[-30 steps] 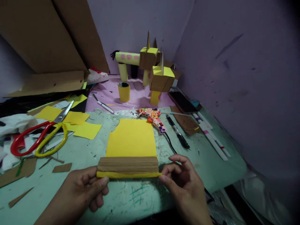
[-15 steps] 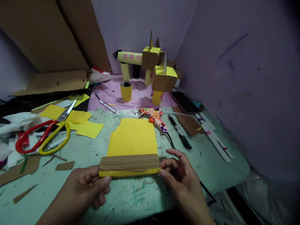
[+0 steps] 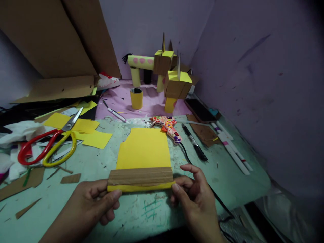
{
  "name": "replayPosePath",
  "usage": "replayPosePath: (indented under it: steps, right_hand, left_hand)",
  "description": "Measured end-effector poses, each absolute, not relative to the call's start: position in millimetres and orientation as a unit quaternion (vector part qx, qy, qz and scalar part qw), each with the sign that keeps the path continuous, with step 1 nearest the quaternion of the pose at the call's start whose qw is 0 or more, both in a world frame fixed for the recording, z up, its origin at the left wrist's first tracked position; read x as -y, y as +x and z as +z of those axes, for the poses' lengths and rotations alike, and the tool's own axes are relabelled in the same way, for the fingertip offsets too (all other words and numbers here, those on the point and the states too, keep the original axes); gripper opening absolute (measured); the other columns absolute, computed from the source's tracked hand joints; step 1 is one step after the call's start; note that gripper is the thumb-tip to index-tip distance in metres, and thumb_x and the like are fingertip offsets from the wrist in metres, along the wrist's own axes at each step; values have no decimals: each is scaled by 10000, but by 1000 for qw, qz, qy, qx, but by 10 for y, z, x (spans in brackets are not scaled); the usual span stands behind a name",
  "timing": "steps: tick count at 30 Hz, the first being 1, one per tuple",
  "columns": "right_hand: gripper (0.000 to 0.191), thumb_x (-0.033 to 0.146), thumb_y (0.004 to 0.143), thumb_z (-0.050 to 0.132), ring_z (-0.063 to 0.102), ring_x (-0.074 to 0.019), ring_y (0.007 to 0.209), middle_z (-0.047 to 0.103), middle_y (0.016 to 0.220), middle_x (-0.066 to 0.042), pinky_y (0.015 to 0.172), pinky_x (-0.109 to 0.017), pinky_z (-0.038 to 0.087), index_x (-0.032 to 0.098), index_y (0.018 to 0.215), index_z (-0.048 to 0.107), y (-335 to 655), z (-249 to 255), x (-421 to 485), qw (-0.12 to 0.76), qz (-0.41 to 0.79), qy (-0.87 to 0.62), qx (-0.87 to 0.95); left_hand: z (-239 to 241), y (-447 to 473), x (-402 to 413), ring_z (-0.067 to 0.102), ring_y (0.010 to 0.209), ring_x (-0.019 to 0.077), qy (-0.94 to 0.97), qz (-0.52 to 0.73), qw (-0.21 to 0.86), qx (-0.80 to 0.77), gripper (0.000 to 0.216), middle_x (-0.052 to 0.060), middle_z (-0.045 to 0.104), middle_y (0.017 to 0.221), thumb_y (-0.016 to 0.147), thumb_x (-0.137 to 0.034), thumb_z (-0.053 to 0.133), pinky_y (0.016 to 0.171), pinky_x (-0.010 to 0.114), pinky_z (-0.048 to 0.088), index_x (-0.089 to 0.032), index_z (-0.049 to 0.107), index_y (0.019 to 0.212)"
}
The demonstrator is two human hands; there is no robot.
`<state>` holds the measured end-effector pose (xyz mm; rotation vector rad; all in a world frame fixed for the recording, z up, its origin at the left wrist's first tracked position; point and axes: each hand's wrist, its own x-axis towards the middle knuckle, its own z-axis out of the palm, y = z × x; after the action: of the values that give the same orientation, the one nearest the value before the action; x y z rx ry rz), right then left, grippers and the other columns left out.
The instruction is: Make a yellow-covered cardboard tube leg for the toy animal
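A brown corrugated cardboard strip (image 3: 140, 176) lies across the near end of a yellow paper sheet (image 3: 144, 148), whose near edge is folded up along the strip. My left hand (image 3: 97, 202) pinches the left end of the folded edge between thumb and fingers. At the right end, my right hand (image 3: 191, 190) holds the corner between thumb and fingers, its index finger raised. Beyond the sheet's top right corner lies a flower-patterned glue gun (image 3: 168, 126). A black pen (image 3: 194, 143) rests to the right of it.
Red-and-yellow-handled scissors (image 3: 59, 141) lie on paper scraps at left. At the back stand a yellow tube (image 3: 136, 99) and cardboard animal figures (image 3: 177, 84). A phone (image 3: 199, 110) and white sticks (image 3: 233, 152) lie at right. The glue gun's cord (image 3: 220, 200) runs past my right hand.
My right hand has shifted slightly, its thumb moving a little along the folded corner. My left hand keeps its grip, and the sheet stays nearly in place.
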<state>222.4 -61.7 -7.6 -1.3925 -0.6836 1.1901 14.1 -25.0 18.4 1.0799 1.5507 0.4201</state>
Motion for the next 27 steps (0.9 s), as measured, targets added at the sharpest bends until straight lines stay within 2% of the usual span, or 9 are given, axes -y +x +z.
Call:
replayPosePath:
  steps: [5, 10, 17, 21, 27]
  right_hand:
    - [389, 331, 750, 670, 545, -84, 415, 604, 651, 69, 415, -198, 432, 239, 1008, 394, 2201, -47, 610, 554, 515, -589, 283]
    - [333, 374, 829, 600, 554, -74, 372, 593, 744, 64, 359, -195, 440, 255, 1015, 351, 2203, -114, 625, 540, 544, -563, 308]
    - [306, 356, 816, 645, 666, -121, 533, 571, 738, 70, 522, -259, 569, 245, 944, 391, 2203, -159, 609, 557, 582, -529, 266]
    - [350, 357, 772, 702, 698, -150, 593, 612, 687, 63, 556, -263, 583, 231, 909, 405, 2215, -115, 595, 549, 600, -533, 233]
    - [363, 392, 781, 690, 707, -169, 650, 671, 666, 32, 629, -288, 577, 227, 955, 417, 2224, -81, 628, 540, 610, -531, 231]
  left_hand:
    - [170, 146, 259, 549, 424, 105, 460, 184, 560, -664, 307, -20, 592, 506, 652, -483, 634, 416, 198, 426, -197, 588, 549]
    - [141, 126, 256, 557, 430, 112, 457, 180, 566, -662, 305, -19, 590, 501, 648, -484, 636, 416, 202, 430, -197, 596, 551]
    - [125, 109, 263, 543, 422, 108, 461, 176, 565, -661, 330, -11, 588, 486, 661, -497, 633, 420, 199, 420, -189, 599, 548]
    - [124, 107, 262, 557, 435, 120, 465, 174, 563, -660, 352, -6, 603, 507, 647, -523, 632, 424, 208, 424, -184, 599, 560]
    - [139, 103, 249, 549, 428, 128, 469, 168, 567, -656, 324, -10, 588, 466, 652, -498, 640, 432, 220, 432, -193, 597, 550]
